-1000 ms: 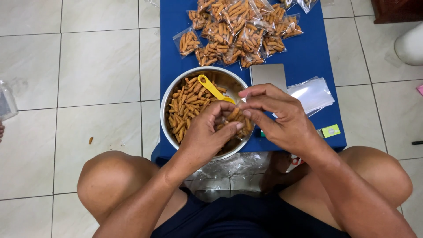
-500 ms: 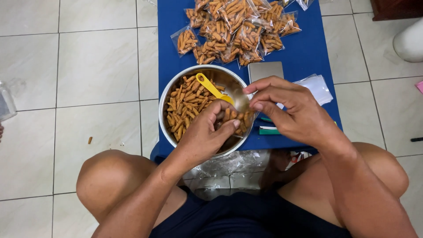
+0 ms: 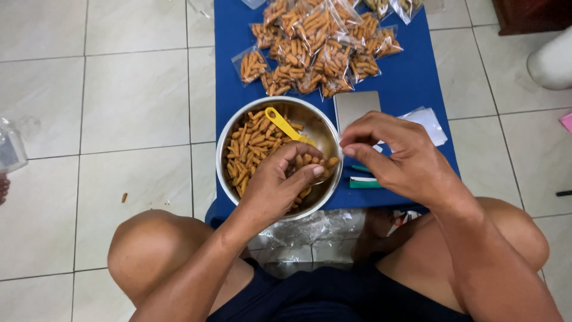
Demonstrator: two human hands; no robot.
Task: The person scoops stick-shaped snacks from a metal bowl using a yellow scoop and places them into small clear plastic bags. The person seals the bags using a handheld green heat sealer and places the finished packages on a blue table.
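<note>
Since half a second earlier your right hand (image 3: pixel 405 158) lifted toward 3 o'clock, fingertips pinched, contents indiscernible; left hand (image 3: pixel 280 185) cupped snack sticks (image 3: pixel 253 146) over the bowl (image 3: pixel 325 128), loosely enough to spill.

Home floor workspace: white tiled floor (image 3: pixel 119 101), person seated cross-legged, low blue table (image 3: pixel 411 83).

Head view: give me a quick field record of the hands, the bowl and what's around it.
left hand: over the bowl, snack sticks in its fingers
right hand: beside the bowl, fingertips pinched; what they hold cannot be told
bowl: metal, holds orange snack sticks and a yellow scoop
filled bags: heaped at the mat's far end
mat: blue, on the tiled floor
</note>
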